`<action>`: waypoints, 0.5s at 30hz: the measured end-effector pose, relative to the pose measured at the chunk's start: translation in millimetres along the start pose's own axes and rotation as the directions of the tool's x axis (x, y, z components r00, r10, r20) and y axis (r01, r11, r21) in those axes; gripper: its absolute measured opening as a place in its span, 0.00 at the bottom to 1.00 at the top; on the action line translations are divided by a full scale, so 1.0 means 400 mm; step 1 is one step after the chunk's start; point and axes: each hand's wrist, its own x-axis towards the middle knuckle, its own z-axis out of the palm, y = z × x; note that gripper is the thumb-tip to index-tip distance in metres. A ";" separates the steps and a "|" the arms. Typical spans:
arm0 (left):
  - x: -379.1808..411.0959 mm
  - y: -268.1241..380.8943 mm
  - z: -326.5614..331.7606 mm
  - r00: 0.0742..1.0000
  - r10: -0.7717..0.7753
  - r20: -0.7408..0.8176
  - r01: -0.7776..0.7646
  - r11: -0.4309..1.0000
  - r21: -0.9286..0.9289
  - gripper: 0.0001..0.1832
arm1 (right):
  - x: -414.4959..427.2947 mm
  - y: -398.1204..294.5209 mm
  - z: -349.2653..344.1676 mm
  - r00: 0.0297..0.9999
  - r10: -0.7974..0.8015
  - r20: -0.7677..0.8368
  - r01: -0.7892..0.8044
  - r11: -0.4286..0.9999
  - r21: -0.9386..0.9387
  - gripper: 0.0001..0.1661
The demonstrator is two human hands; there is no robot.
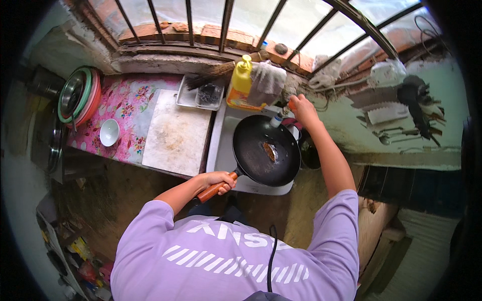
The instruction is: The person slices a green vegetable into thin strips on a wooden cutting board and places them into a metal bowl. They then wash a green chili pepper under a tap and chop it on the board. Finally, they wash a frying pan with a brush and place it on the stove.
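Observation:
A black wok (pixel 252 150) is held over the white sink (pixel 224 150). My left hand (pixel 222 183) is closed around its reddish-brown wooden handle (pixel 211 192). Inside the wok, right of the middle, shows a small brown and shiny patch (pixel 269 152); whether it is residue, water or a reflection I cannot tell. The faucet (pixel 276 120), with a pale blue and white nozzle, reaches over the wok's far rim. At the faucet's orange-red knob (pixel 291 105) my right hand (pixel 303 111) has its fingers closed. Much of the sink basin is hidden under the wok.
Left of the sink lies a worn white cutting board (pixel 177 135). A white bowl (pixel 109 132) and stacked basins (pixel 81 96) stand on the floral cover. Behind the sink are a yellow pump bottle (pixel 241 79) and a grey cloth (pixel 268 81). Utensils (pixel 414 109) hang at right.

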 end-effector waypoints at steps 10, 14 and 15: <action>0.005 0.034 -0.025 0.996 0.043 0.084 -0.041 0.999 -0.018 0.09 | 0.012 -0.043 -0.029 0.998 -0.028 0.060 0.034 0.993 -0.113 0.09; 0.005 0.035 -0.038 0.995 0.040 0.091 -0.036 0.998 -0.044 0.10 | 0.038 -0.102 -0.033 0.993 -0.117 0.020 0.117 0.944 -0.307 0.13; 0.006 0.034 -0.040 0.995 0.042 0.089 -0.037 0.998 -0.052 0.10 | 0.050 -0.147 -0.041 0.980 -0.197 -0.005 0.180 0.905 -0.387 0.15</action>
